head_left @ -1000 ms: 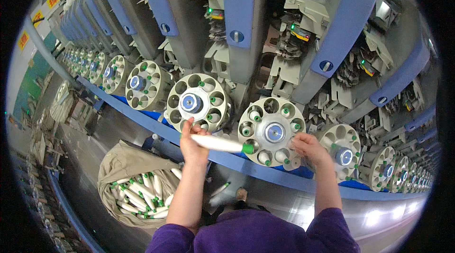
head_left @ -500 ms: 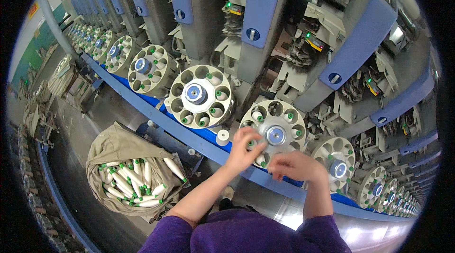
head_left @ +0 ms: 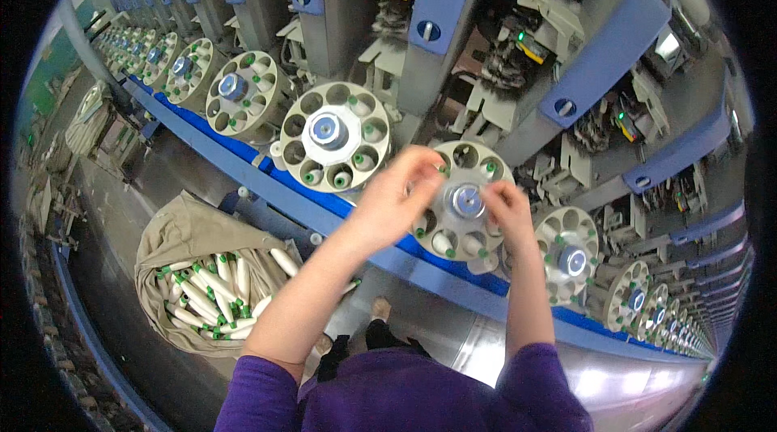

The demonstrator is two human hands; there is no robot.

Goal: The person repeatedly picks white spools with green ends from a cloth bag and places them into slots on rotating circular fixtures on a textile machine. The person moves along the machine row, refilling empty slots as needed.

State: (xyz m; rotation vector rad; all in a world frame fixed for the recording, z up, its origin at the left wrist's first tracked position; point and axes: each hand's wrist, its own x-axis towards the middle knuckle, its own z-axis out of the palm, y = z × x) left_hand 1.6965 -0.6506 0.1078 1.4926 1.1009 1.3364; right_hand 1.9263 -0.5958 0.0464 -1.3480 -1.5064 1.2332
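A round cream magazine (head_left: 443, 243) with cup-like pockets and a blue-and-silver hub (head_left: 468, 201) stands in front of me. White yarn bobbins with green tips sit in several of its pockets, one bobbin (head_left: 443, 244) at the near edge. My left hand (head_left: 396, 196) is over the magazine's left side, fingers curled toward the thumb near a green tip. My right hand (head_left: 510, 209) is at the hub's right side, thumb and fingertips pinched together. Both hands are slightly blurred; any yarn end between the fingers is too fine to make out.
At lower left a beige cloth sack (head_left: 166, 230) holds many green-ended bobbins (head_left: 212, 290). Another magazine (head_left: 293, 129) stands to the left, and one (head_left: 558, 226) to the right, along a blue rail (head_left: 405, 268). Blue-grey machine columns (head_left: 441, 3) rise behind.
Both hands have moved up and away from me: the left to the magazine's upper left, the right from the near edge to beside the hub. The magazine appears turned, and the view has shifted slightly.
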